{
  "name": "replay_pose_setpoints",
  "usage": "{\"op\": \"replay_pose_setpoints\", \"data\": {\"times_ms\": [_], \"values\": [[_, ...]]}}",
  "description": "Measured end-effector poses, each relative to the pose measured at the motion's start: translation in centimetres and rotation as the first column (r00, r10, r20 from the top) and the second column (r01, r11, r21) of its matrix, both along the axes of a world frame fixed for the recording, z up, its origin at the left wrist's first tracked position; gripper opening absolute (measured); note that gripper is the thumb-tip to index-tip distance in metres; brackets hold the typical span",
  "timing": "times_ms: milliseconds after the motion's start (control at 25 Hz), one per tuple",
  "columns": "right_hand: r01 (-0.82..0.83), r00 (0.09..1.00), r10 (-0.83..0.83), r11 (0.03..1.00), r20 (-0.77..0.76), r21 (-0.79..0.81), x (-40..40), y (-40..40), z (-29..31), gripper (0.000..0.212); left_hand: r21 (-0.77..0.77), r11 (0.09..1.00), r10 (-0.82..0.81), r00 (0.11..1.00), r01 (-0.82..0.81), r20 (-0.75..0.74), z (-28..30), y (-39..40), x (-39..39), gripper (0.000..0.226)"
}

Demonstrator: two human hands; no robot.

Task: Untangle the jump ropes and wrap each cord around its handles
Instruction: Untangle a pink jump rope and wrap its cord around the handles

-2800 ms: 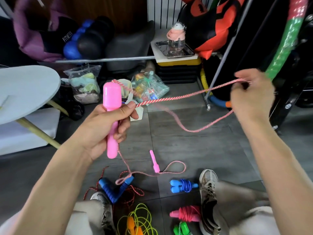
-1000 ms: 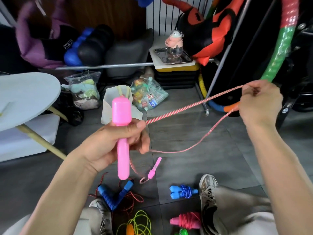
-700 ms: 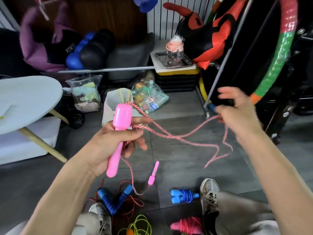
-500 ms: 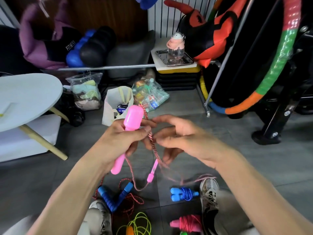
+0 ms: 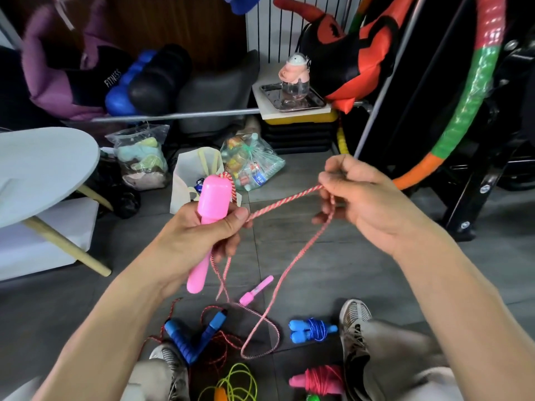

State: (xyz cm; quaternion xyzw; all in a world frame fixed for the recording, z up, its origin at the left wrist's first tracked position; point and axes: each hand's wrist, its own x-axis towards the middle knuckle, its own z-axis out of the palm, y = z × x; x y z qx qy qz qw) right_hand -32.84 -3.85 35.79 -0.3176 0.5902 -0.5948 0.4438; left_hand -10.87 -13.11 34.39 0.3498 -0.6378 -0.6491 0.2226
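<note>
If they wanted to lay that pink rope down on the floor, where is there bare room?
Bare grey floor lies right of the small pink handle, under the right hand. Another patch shows by the wooden table leg. Between the shoes it is crowded: blue-handled rope, wrapped blue rope, yellow-green cord.

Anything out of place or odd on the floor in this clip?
Nothing damaged or spilled. The blue-handled rope lies splayed, its red cord loose, and the yellow rope is an unwrapped heap, while the blue bundle and pink bundle are wound.
</note>
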Motion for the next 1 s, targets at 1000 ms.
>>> {"op": "replay_pose_setpoints", "data": {"times_ms": [1000], "values": [[0.498,0.867,-0.496,0.866,0.043,-0.051,-6.2,0.8,1.3,0.023,0.219,0.958,-0.158,0.979,0.184,-0.132,1.1,-0.9,2.1,0.045]]}}
